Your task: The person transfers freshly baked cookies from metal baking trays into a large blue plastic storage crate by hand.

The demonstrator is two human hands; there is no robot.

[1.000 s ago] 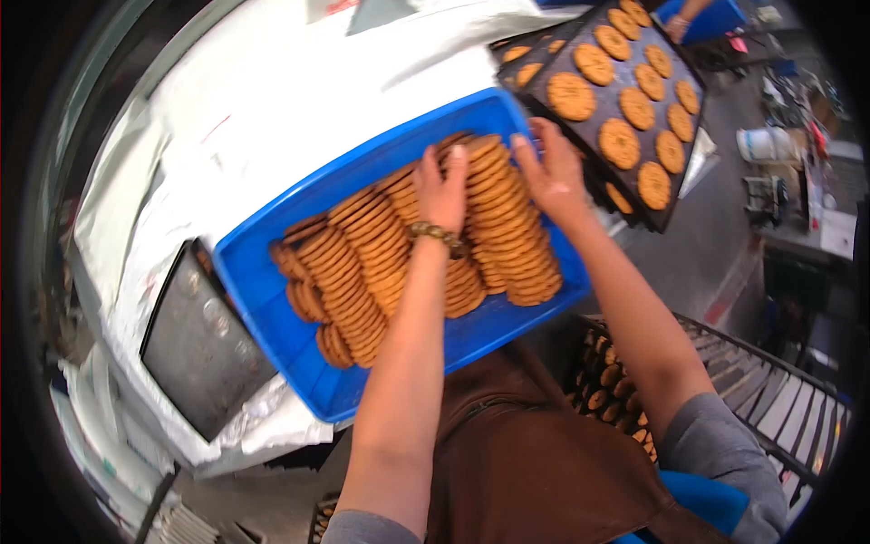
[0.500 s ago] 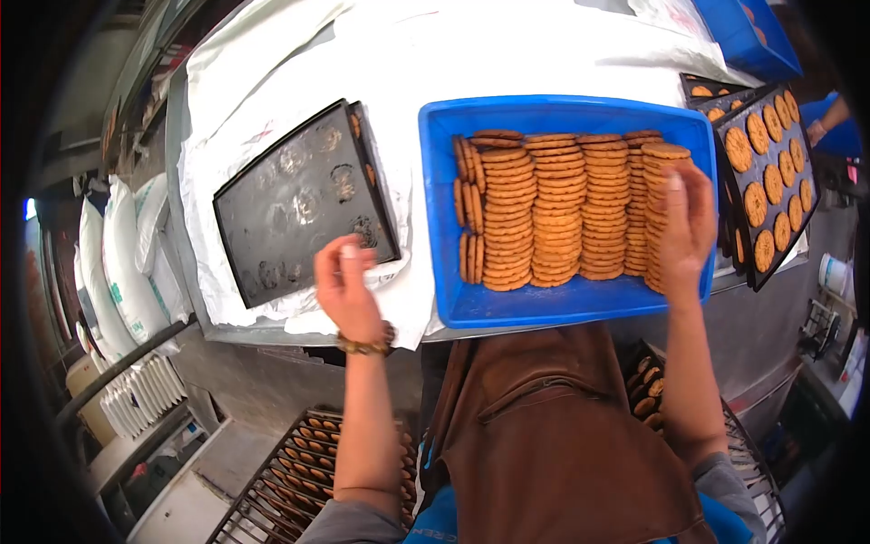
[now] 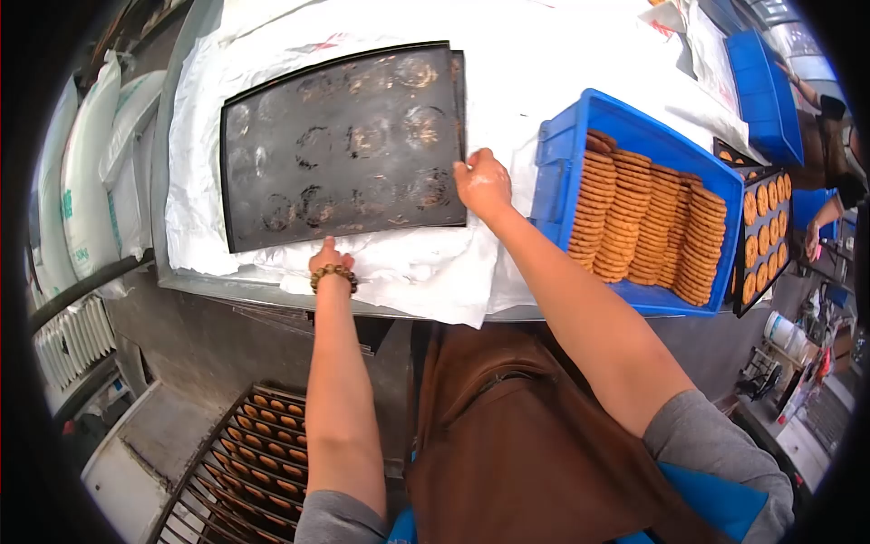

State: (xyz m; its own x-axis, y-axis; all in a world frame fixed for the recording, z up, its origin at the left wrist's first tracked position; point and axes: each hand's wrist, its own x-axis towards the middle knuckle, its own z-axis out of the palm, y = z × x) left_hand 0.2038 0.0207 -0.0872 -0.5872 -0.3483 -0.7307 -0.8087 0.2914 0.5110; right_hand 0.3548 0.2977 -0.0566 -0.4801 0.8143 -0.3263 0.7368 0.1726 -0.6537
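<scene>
1. We are holding the empty baking tray (image 3: 344, 136), a dark sheet marked with round greasy rings. It is lying flat on the white sheet (image 3: 544, 54) that is covering the bench (image 3: 217, 286).
2. Our left hand (image 3: 331, 258) is meeting the tray's near long edge. Its grip is clamping that edge, with the fingertips hidden beneath it, and a beaded bracelet (image 3: 333, 275) is sitting on the wrist.
3. Our right hand (image 3: 485, 181) is taking the tray's near right corner. Its grip is clamping the rim, with the knuckles facing up.
4. Just beside the right hand, a blue crate (image 3: 562, 154) is standing on the bench. It is carrying rows of round biscuits (image 3: 634, 218) packed on edge.
5. Past the crate's far side, a second dark tray (image 3: 766, 227) is bearing biscuits laid flat in rows. We cannot tell whether it is touching the crate.
6. Farther right, another blue crate (image 3: 761, 91) is resting on the bench, and another person's arm (image 3: 820, 222) is showing near the second tray.
7. Below the bench, a wire rack (image 3: 263, 453) is holding more biscuits, and white sacks (image 3: 77, 181) are leaning at the left.
</scene>
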